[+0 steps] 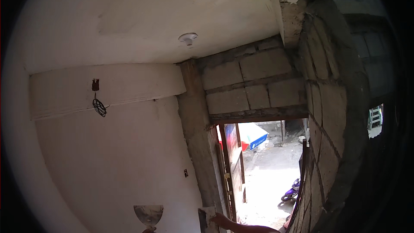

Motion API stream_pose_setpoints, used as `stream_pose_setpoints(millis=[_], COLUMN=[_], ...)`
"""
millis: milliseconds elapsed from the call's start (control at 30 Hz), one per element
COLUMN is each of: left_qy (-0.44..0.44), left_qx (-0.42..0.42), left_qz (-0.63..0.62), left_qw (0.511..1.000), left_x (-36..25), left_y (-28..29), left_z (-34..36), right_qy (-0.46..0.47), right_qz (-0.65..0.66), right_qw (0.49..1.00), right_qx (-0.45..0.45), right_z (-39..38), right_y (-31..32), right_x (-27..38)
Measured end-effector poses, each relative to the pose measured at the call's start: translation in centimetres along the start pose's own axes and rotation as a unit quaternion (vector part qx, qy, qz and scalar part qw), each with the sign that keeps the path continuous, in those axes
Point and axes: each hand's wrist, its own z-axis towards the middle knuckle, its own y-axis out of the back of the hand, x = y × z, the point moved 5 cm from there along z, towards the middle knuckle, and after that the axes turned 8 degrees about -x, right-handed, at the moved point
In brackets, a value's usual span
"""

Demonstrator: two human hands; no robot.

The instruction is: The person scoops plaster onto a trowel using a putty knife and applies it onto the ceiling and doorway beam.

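A plastering trowel (148,215) rose against the smooth white wall (108,159), its holding hand hidden. The right hand (221,220) pinched a second blade (206,218) beside the doorway (263,172); flat, even strokes would suit.

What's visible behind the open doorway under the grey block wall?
Beyond the open doorway: sunlit pavement, a purple scooter and a red-white-blue canopy. The unplastered block wall hides everything further right.

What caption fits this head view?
Right hand holds a flat trowel beside a doorway; putty knife at left.
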Motion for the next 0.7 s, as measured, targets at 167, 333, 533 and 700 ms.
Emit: stream_pose_setpoints(millis=[167, 333, 533, 700], left_qy=[0.236, 0.274, 0.073, -0.276], left_qx=[0.018, 0.131, 0.041, -0.075], left_qz=[-0.043, -0.111, -0.201, 0.219], left_qw=[0.971, 0.946, 0.976, 0.933], left_x=[11.3, 10.0, 3.1, -8.9], left_y=[-1.1, -7.6, -7.4, -8.4], left_z=[-0.1, -5.4, -1.7, 2.2], right_qy=[-0.201, -0.251, -0.251, -0.184], right_qz=[0.362, 0.414, 0.412, 0.43], right_qw=[0.909, 0.873, 0.873, 0.88], right_qx=[-0.046, -0.057, -0.076, 0.078], right_z=[-4.3, -7.0, -9.6, -8.0], right_y=[0.5, -0.7, 0.0, -3.3], right_x=[3.1, 5.6, 7.6, 16.9])
